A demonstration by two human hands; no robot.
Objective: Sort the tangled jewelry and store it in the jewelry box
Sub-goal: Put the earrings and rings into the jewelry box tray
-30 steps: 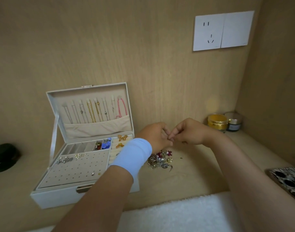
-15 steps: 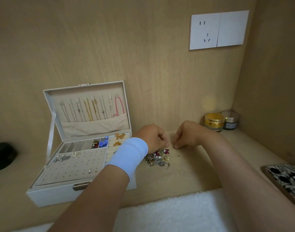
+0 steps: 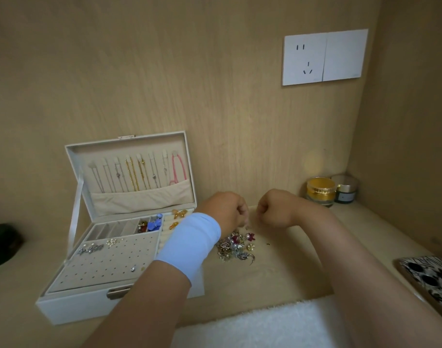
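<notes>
Head view shows the tangled jewelry pile (image 3: 236, 247) on the wooden shelf (image 3: 277, 275), just right of the open jewelry box (image 3: 77, 307) and directly beneath both hands. The left hand (image 3: 227, 209) and right hand (image 3: 275, 209) hover knuckles-up, curled fingers facing each other, probably to tease one small piece free; whether either pinches anything I cannot tell. The pile is a compact clump with no clear long axis or heading. The box runs left to right, lid (image 3: 129, 144) upright, opening toward the person.
</notes>
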